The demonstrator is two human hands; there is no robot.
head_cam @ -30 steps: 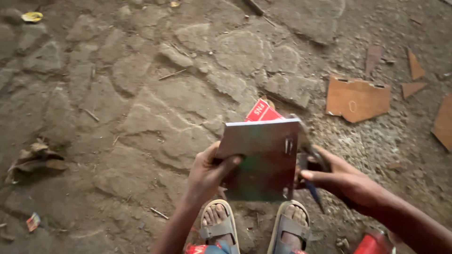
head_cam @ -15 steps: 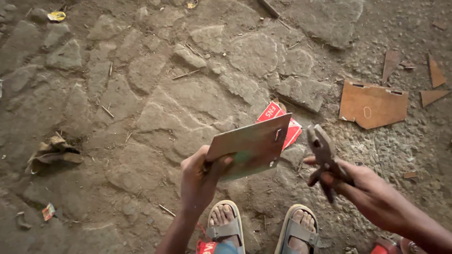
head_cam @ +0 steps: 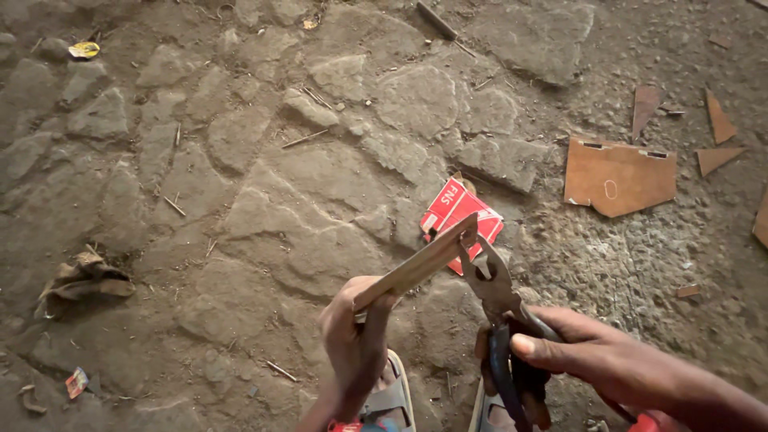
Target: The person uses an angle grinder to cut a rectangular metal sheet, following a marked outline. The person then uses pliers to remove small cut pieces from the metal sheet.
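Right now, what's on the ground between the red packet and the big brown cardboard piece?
Only bare dirt and stone lies between the red packet and the brown cardboard piece, seen from the head camera.

Tan sheet (head_cam: 420,264), grey pliers (head_cam: 490,280) with dark blue handles, red-and-white packet (head_cam: 464,210), brown cardboard (head_cam: 618,176), grey-brown stones (head_cam: 304,232).

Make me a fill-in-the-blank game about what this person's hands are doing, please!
1. The right hand holds a pair of ____ by the handles.
2. The left hand holds a flat metal sheet that we see almost ____-on.
3. The red packet lies on the ____ ground, behind the sheet.
4. The person's feet are in ____.

Missing words: pliers; edge; stone; sandals
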